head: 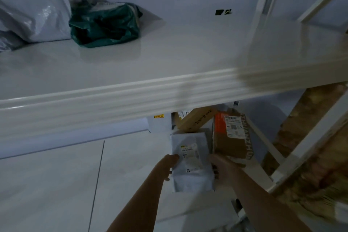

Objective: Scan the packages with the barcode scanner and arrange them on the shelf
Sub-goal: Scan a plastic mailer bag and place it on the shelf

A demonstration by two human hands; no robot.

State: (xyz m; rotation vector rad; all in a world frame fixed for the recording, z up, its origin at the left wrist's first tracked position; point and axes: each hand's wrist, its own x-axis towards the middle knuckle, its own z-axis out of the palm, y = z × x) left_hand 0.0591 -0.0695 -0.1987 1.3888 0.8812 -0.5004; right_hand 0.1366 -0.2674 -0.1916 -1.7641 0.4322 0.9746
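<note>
White shelving [131,73] already carries a dark green plastic parcel [105,24] and grey poly bags [33,19], while below it both your hands, left [170,164] and right [219,164], grip a pale grey labelled mailer [192,164], cardboard boxes [231,137] still waiting.

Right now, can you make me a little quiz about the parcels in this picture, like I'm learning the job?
1. True or false: the dark green bag lies on the upper shelf.
2. How many hands hold the white mailer down below?
3. Which parcel stands just right of that mailer? A) a brown box with orange tape B) a red bucket C) a blue bottle

Key:
1. True. It sits beside a grey bag.
2. Two. The left hand grips its left edge and the right hand its right edge.
3. A.
</note>
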